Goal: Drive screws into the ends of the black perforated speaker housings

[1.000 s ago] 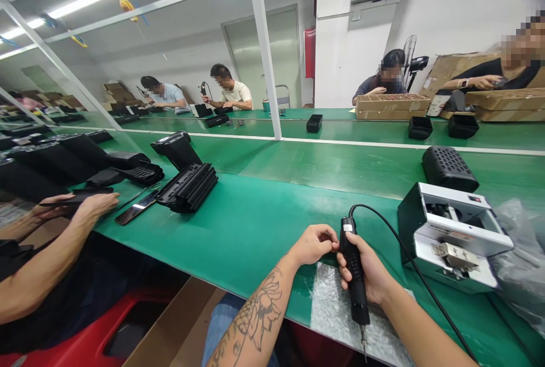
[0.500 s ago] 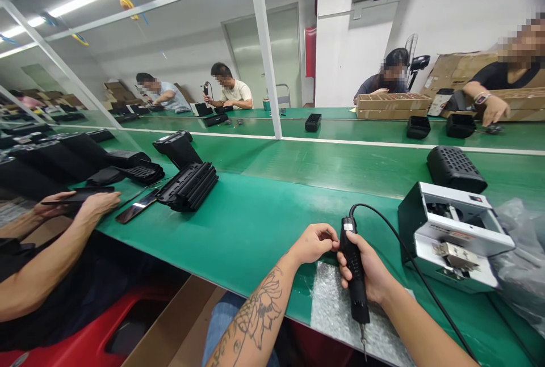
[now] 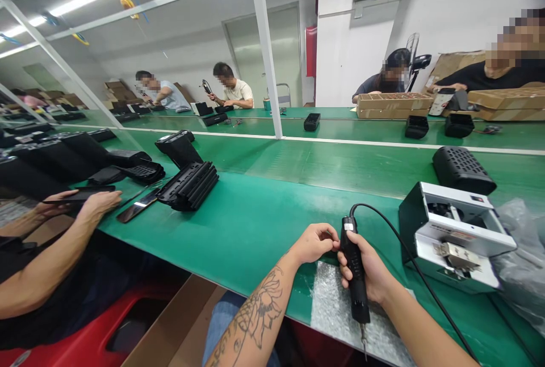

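My right hand (image 3: 368,270) is wrapped around a black electric screwdriver (image 3: 355,276). Its bit points down toward the table's front edge, and a cord loops from the top of the body. Just left of the tool, my left hand (image 3: 315,242) has its fingers curled together, their tips close to the screwdriver. Whatever those fingers may hold is hidden. Beneath the screwdriver lies a sheet of bubble wrap (image 3: 326,293) at the edge of the green table (image 3: 255,225).
A white-and-black screw feeder machine (image 3: 455,236) stands right of my hands, with a perforated black housing (image 3: 464,169) behind it and a plastic bag (image 3: 519,242) beside it. Black housings (image 3: 189,185) and a phone (image 3: 138,206) lie left, near a co-worker's hands (image 3: 100,202). Other people sit across the line.
My hands and the screwdriver hold still. The perforated black housing has shifted slightly right. At the far right, a person has drawn a hand back from the small parts on the table.
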Motion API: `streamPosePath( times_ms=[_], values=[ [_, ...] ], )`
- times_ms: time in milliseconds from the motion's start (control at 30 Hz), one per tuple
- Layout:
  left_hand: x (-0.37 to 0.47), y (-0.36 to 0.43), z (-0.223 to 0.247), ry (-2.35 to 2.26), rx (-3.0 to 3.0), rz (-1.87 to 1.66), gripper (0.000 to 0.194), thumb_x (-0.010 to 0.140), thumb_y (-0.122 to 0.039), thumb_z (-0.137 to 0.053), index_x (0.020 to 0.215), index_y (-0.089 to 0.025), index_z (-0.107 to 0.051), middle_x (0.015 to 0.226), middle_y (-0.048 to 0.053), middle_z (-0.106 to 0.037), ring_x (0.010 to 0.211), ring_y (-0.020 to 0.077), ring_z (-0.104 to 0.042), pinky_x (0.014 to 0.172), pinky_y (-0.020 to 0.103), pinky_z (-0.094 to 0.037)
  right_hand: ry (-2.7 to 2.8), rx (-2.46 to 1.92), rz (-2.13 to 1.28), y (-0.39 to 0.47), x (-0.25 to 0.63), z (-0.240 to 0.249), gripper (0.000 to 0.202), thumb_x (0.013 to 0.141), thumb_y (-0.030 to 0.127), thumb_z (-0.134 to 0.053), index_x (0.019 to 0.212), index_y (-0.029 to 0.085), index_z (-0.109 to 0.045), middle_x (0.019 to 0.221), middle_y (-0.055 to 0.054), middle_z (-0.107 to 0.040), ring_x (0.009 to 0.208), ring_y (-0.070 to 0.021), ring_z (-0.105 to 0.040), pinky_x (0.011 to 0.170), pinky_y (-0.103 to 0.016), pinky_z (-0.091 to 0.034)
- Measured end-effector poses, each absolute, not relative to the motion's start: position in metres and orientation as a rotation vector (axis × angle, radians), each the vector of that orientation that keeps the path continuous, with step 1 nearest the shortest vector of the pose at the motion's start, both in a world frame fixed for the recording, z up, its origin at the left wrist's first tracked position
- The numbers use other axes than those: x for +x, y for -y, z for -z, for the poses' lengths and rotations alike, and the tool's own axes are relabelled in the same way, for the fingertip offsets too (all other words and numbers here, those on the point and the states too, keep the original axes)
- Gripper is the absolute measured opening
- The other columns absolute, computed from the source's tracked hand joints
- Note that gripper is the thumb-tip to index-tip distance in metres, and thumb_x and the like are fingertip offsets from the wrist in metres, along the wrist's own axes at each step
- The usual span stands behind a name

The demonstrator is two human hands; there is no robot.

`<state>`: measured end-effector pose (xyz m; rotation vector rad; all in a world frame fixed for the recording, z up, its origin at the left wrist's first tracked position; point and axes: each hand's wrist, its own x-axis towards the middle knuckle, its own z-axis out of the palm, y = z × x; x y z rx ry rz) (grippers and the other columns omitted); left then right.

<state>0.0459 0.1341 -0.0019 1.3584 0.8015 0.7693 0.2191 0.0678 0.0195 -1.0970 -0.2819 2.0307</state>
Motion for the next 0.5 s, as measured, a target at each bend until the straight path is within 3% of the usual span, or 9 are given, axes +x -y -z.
streamPosePath(
  times_ms=[500],
  values=[
    [0.0462,-0.1342,0.005,-0.792,1.364,-0.764,0.016,0.067,-0.016,-0.065,0.082,-0.015,-0.069,0.08,0.002,-0.067,0.075,0.0126,-0.061,0.075,0.024,-0.05,0.285,-1.101,-2.03,-0.0678,0.2185,-0.0213,0.048,0.102,0.058,-0.055,0.084,0.015,-0.064,0.065,0.002,-0.055,0.042,-0.0114,-0.048,0.041,-0.033,-0.055]
  ],
)
